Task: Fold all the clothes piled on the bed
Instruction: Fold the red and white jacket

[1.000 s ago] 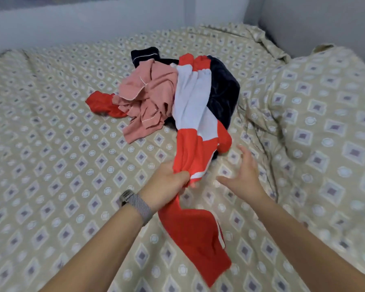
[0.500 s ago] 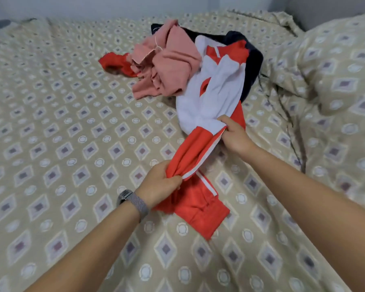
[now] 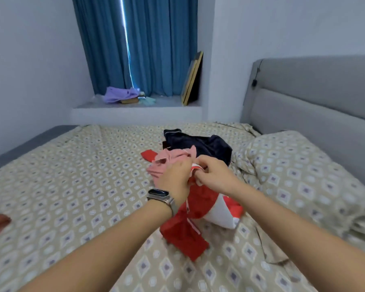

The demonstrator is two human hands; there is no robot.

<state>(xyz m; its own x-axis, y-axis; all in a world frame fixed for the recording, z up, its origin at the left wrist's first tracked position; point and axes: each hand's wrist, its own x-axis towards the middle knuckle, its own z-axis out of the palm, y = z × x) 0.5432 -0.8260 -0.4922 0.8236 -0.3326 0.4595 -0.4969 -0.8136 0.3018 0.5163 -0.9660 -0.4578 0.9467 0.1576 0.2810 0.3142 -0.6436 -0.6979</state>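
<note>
From the head camera, we hold the red and white jacket up off the bed. Our left hand and right hand both pinch its top edge, close together, so the rest hangs down and we can find its shape. The pink top and dark garment wait in the pile just behind.

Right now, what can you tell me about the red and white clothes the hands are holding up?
The red and white garment looks like soft, sporty cloth: mostly red, with a white panel and thin white stripes. It is unfolded and crumpled, lifted at its top by the left hand and right hand, which both grip it. Its lower end trails on the patterned bedsheet.
</note>
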